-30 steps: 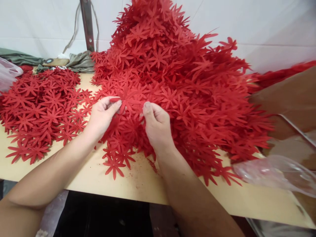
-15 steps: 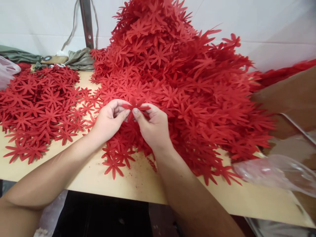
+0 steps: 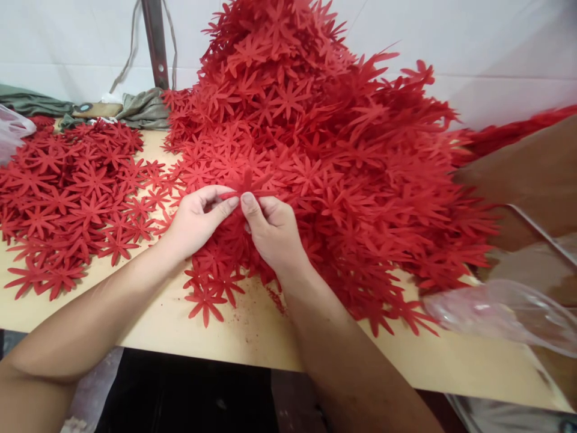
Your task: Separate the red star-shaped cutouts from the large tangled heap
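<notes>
A red flower-shaped piece with long narrow petals is pinched between both hands, over the front of a big red heap. My left hand grips its left side between thumb and fingers. On its right side, my right hand is closed, the thumb pressed near the flower's centre. The fingertips of the two hands almost meet. Behind and to the right rises the large heap of similar red flowers. A lower pile of darker red flowers lies at the left.
The pale tabletop runs along the front. A clear plastic bag and a brown cardboard box stand at the right. Grey-green cloth and a metal post are at the back left.
My right hand has shifted slightly left, its thumb now higher over the flower's centre. The lower petals between the hands no longer show clearly. The view has moved a little.
</notes>
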`<state>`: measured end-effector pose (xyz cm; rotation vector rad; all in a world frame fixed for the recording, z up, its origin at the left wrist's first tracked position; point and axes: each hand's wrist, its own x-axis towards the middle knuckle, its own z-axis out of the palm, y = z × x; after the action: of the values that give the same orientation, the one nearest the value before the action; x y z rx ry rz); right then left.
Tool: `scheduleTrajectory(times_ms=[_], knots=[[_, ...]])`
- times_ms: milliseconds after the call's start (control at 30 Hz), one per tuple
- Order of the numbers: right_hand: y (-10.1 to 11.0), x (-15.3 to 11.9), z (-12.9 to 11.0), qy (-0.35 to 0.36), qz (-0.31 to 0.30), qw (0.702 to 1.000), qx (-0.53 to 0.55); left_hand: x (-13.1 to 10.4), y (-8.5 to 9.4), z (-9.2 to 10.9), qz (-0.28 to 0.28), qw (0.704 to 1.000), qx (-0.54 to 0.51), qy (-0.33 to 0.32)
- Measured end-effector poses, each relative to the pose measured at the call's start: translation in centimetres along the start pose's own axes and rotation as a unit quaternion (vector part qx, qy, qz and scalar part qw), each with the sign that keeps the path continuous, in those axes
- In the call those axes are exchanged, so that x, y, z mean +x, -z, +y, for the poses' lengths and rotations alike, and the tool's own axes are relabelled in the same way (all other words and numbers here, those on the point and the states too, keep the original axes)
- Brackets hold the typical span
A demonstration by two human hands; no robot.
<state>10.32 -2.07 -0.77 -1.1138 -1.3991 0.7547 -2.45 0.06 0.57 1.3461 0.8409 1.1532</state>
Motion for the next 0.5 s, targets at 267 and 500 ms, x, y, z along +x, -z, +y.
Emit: scheduleTrajectory(times_ms=[267,500], knots=[[0.8,0.5,0.4,0.014,0.013,1.0,-0.002,0.8,1.7,0.7,0.09,0.994,-0.056,0.016],[1.8,1.0,1.5,0.029,0.099,0.993,-0.055,1.1,2.2,0.8,0.087,0.993,-0.076,0.026]])
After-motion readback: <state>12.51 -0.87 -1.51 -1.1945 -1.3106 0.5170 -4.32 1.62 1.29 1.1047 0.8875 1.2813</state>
